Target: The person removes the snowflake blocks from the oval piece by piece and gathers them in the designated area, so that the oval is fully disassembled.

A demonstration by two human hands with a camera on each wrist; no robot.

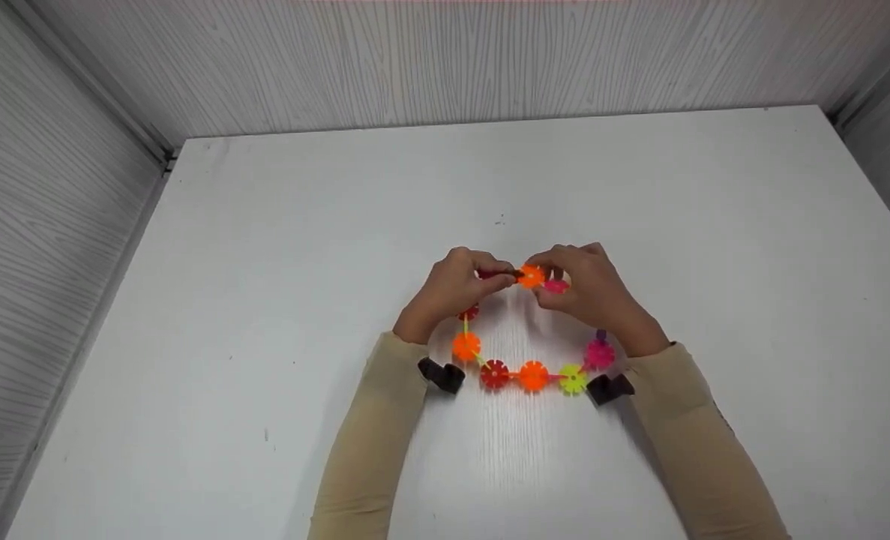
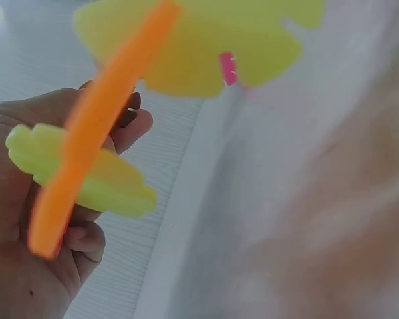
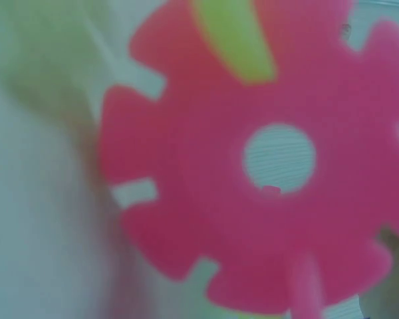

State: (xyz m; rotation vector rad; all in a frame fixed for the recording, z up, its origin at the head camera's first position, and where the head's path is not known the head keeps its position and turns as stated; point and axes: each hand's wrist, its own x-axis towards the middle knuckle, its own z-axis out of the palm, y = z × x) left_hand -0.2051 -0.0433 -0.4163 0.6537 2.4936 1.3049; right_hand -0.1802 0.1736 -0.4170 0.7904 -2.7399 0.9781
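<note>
Pale wood-grain panels (image 1: 430, 67) wall in the white tabletop (image 1: 265, 225) on three sides, and from my seat its far, left and right edges all sit well apart from the hands, so there's generous room sideways and forward. The tight spot is the middle. The left hand (image 1: 456, 285) has thumb and fingers pinched on a thin dark red plastic piece (image 1: 518, 274), seen nearly edge-on, and the right hand (image 1: 591, 289) grips an orange notched plastic disc (image 1: 531, 276) right at its end – narrow grips on both sides. A pink plastic disc (image 1: 556, 286) shows inside the right hand's curve. The multicoloured chain of slotted plastic discs (image 1: 532, 376) loops toward me between the wrists; can't tell if it touches the tabletop. Its yellow-green disc (image 1: 573, 379) is just beside the right sleeve's black block (image 1: 611, 389) – barely any gap. My wrist views are mostly blurry close-ups of discs.
</note>
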